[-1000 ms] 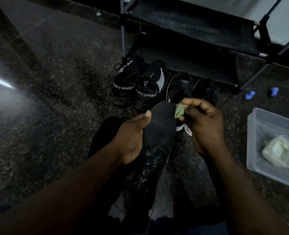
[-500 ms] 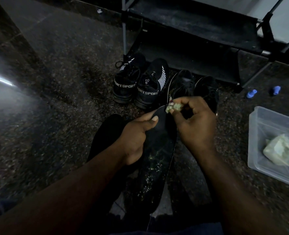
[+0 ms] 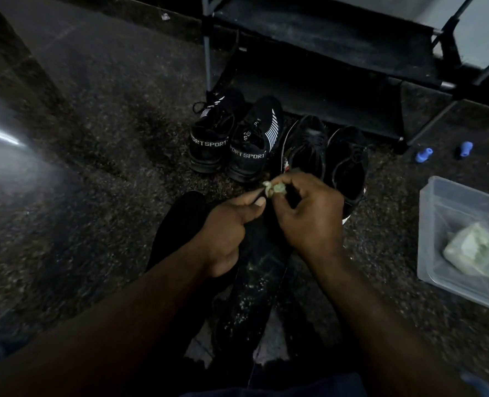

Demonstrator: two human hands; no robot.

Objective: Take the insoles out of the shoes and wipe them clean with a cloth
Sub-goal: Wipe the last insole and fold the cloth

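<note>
My left hand (image 3: 226, 233) grips a black insole (image 3: 251, 293) by its left edge, thumb on top near the toe end; the insole's lower part is speckled with pale dirt. My right hand (image 3: 309, 216) pinches a small wad of pale green cloth (image 3: 274, 189) against the insole's far tip. A second black insole (image 3: 177, 222) lies on the floor to the left, partly under my left hand. Beyond stand two pairs of black shoes: a "SPORT" pair (image 3: 237, 141) and a plain pair (image 3: 332, 156).
A clear plastic tub (image 3: 438, 224) at right holds a folded pale cloth (image 3: 472, 250). Two small blue objects (image 3: 423, 154) lie on the speckled dark floor. A black shoe rack (image 3: 323, 41) stands behind the shoes.
My right hand has moved left with the cloth, from beside the insole's tip onto it, and has bunched the cloth into a small wad. The left hand keeps its hold.
</note>
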